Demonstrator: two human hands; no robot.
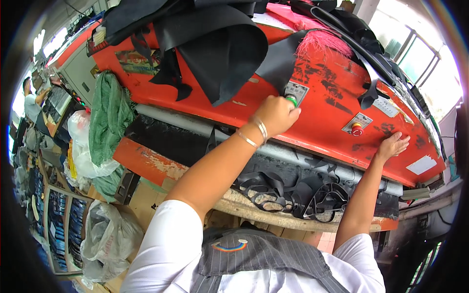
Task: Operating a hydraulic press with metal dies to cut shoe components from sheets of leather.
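Observation:
My left hand [278, 115] is closed, its curled fingers against a green push button [291, 100] on a metal plate. The plate is fixed to the front of a large red machine [337, 78] with chipped paint. Part of the button is hidden behind the fingers. My right hand [393, 145] rests against the same red front with its fingers stretched out and holds nothing. Just left of it is a red mushroom-shaped stop button [357, 129]. Below the hands, cut black sheet scraps [273, 188] with rounded openings lie on the machine's bed.
Large black sheets [220, 49] hang over the machine's top, beside pink fringed material [322, 45]. To the left are a green woven sack [110, 117], a plastic bag [110, 239] and a rack [63, 224]. Another person [31, 105] stands at the far left.

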